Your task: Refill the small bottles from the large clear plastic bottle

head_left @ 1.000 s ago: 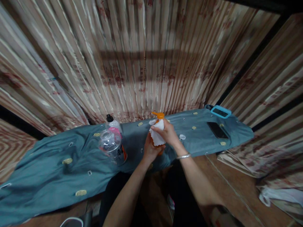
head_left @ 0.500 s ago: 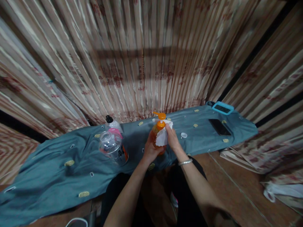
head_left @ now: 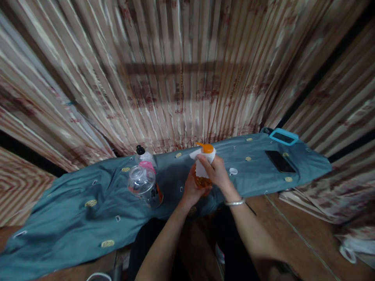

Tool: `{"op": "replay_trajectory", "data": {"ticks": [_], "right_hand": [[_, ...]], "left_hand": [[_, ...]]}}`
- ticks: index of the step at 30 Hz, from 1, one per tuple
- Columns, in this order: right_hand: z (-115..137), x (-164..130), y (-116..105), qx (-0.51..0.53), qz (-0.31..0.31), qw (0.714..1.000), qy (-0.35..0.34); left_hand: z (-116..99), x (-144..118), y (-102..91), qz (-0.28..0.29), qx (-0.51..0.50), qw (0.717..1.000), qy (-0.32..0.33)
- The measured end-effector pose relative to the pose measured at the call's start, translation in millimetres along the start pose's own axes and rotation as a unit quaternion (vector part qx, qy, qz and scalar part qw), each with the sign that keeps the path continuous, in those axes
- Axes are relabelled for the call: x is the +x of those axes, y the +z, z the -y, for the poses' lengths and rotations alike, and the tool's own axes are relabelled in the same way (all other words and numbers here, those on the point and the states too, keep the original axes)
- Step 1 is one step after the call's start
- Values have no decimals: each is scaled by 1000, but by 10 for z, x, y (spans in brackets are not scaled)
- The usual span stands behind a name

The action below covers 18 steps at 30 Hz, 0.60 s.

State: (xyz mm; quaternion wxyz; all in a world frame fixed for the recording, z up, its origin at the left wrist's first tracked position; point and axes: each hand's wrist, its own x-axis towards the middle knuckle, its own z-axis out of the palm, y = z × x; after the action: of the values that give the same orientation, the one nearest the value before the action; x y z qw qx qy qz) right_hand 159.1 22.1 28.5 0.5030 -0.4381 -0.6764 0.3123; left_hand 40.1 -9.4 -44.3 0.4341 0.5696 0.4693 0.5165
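My left hand point(head_left: 193, 188) is wrapped round the lower body of an amber pump bottle point(head_left: 202, 182) with an orange pump head point(head_left: 208, 148). In my right hand point(head_left: 218, 171) is a white tissue point(head_left: 202, 168), pressed against the bottle's upper part just below the pump. The tissue hides the bottle's neck and some of its side. To the left stand a large clear jar point(head_left: 143, 185) with a dark and orange label and, behind it, a clear bottle point(head_left: 145, 157) with a black cap and a pink band. A small white funnel-like piece point(head_left: 233, 171) lies right of my right hand.
A teal cloth with yellow patterns point(head_left: 88, 222) covers the long surface. On its right side lie a black phone point(head_left: 280, 161) and a light-blue framed device point(head_left: 283, 137). Striped curtains point(head_left: 175, 78) hang close behind and on both sides.
My right hand has moved the tissue up and round the bottle's neck, under the pump head. The whole view has shifted slightly, so things appear a little further right.
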Motion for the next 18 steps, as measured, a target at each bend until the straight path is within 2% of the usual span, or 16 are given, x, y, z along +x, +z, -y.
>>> {"op": "replay_trajectory", "data": {"ticks": [5,9,14,18], "right_hand": [[-13,-75,91,-48,-81,996,-1],[-55,-207,164,-39,-127,991,-4],[-200,-455,182,21,-144,989,29],[-312,-561,130,85,-130,984,90]], "left_hand": [[7,6,57,4,-47,999,-9],[-14,0,38,12,-36,999,-15],[-107,-5,1,21,-17,1000,-9],[-38,11,12,18,-13,1000,-13]]}}
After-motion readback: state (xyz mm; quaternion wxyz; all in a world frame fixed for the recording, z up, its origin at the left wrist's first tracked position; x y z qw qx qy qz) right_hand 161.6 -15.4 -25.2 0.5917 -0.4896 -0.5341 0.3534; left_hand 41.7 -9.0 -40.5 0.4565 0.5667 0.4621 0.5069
